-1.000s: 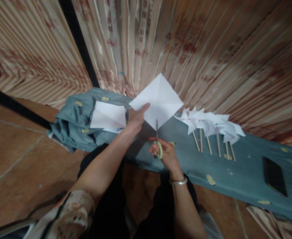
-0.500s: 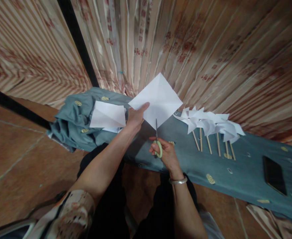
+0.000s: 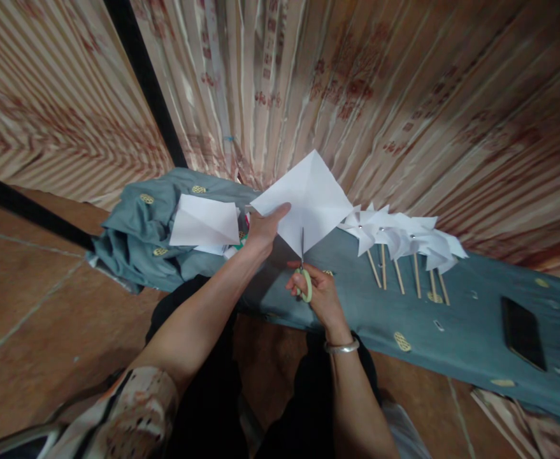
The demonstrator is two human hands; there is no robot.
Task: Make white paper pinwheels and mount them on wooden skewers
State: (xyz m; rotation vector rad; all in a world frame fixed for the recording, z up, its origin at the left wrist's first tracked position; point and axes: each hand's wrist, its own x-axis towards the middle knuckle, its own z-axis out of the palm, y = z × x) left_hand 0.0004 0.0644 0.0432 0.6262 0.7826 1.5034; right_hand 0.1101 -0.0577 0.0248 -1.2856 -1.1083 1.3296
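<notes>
My left hand (image 3: 266, 229) pinches the left corner of a square sheet of white paper (image 3: 315, 194), thumb on top. Fold creases cross the sheet, which is turned corner toward me. In my right hand (image 3: 316, 284) is a pair of scissors (image 3: 303, 284) with pale green handles, fingers through the loops. Their blades lie at the sheet's near corner, pointing away from me along the crease. Several white paper pinwheels (image 3: 404, 236) on wooden sticks lie in an overlapping row to the right. More white paper (image 3: 204, 220) lies left of my left hand.
A grey-green cloth with yellow motifs (image 3: 380, 319) covers the long narrow surface before me. A dark phone (image 3: 523, 333) rests on its right part. Behind hangs a striped, patterned curtain (image 3: 280, 83). A black pole (image 3: 146, 83) slants down at the left.
The paper has come slightly toward me and to the right, its near corner now deeper in the scissors. My left hand moved with it; my right hand stays nearly in place.
</notes>
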